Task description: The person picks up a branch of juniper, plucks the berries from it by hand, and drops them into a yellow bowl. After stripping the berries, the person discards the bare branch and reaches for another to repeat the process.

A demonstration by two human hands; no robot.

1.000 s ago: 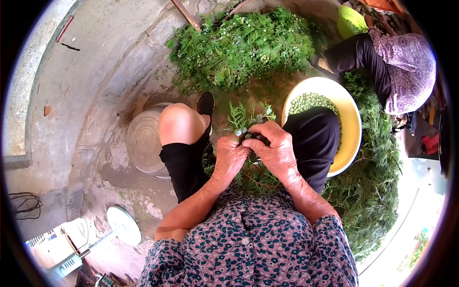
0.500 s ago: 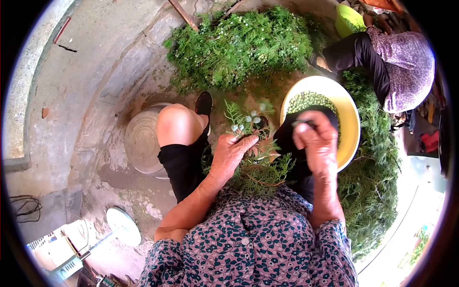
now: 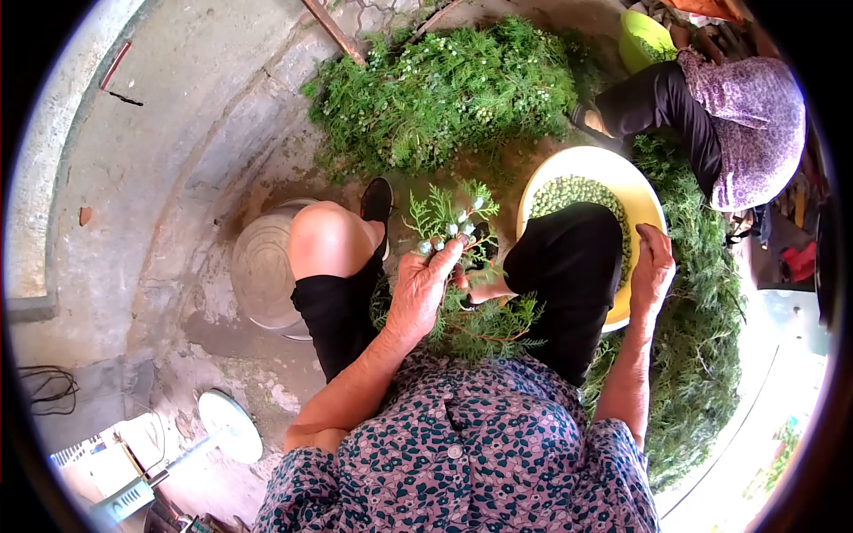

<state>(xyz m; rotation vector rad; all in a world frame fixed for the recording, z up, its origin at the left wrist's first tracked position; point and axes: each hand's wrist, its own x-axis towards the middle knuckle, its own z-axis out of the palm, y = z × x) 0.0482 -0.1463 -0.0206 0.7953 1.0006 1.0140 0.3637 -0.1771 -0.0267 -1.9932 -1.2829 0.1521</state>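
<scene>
My left hand [image 3: 423, 291] is closed around a green conifer sprig [image 3: 444, 209], held up between my knees. Pale blue-green cones [image 3: 459, 224] cluster at its top, beside my thumb. More cut foliage [image 3: 493, 324] lies in my lap below that hand. Over the right rim of a yellow basin [image 3: 658, 206] is my right hand [image 3: 655, 275], its fingers curled together. Whatever they may hold is hidden. Many small green cones [image 3: 582, 191] fill the bottom of the basin, which my right knee partly covers.
A heap of cone-bearing branches [image 3: 444, 98] lies ahead, with another green pile [image 3: 689, 373] along the right. A co-worker [image 3: 755, 133] sits at the upper right near a lime-green bowl [image 3: 635, 44]. A round metal lid [image 3: 271, 266] and a fan [image 3: 229, 425] are at left.
My right hand has moved right and slightly down, from above my right knee to the basin's right rim. My left hand with the sprig has shifted slightly left.
</scene>
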